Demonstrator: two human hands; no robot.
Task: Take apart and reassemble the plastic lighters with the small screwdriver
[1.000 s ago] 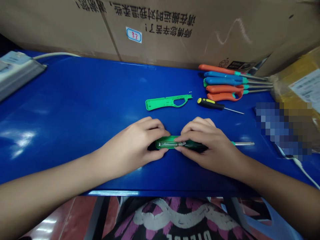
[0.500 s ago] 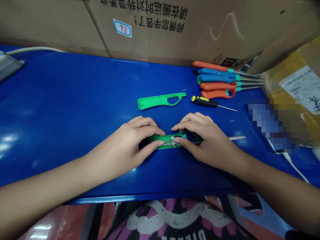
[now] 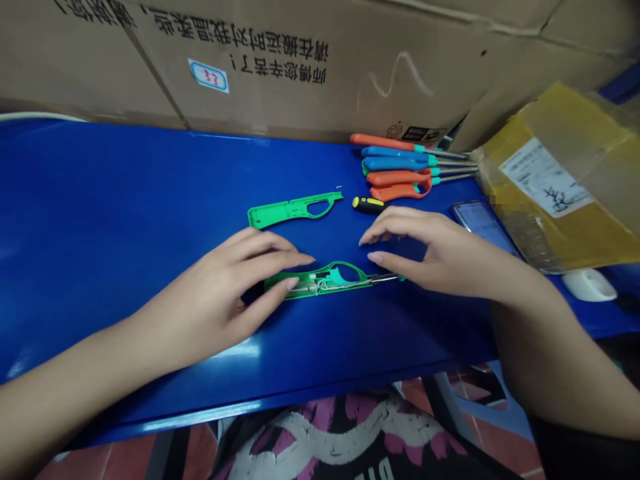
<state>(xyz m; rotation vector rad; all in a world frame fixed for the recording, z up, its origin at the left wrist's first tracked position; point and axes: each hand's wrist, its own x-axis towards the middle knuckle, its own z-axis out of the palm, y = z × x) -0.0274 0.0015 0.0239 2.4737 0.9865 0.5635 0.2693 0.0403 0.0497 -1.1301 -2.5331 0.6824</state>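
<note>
An opened green gas lighter (image 3: 327, 283) lies on the table, its inner parts, wire and teal trigger exposed. Its metal barrel points right. My left hand (image 3: 215, 287) grips the lighter's rear end, thumb on the near side and fingers along the far side; the palm hides part of that end. Just above the barrel, my right hand (image 3: 430, 250) is open, thumb and fingers apart with nothing between them. Behind the lighter lies the loose green casing half (image 3: 275, 213), with a tiny metal pin (image 3: 339, 187) by its tip. My right hand partly covers a black-and-yellow screwdriver (image 3: 369, 205).
Several orange and blue lighters (image 3: 400, 162) lie together at the back right of the blue table (image 3: 150, 193). A large cardboard box (image 3: 280, 100) walls off the back. At right are a taped parcel (image 3: 565, 173), a phone (image 3: 483, 223) and a white mouse (image 3: 590, 285).
My right hand has let go of the lighter's front and moved right, uncovering the trigger and barrel. My left hand stays at the rear end. The camera view has shifted to the right.
</note>
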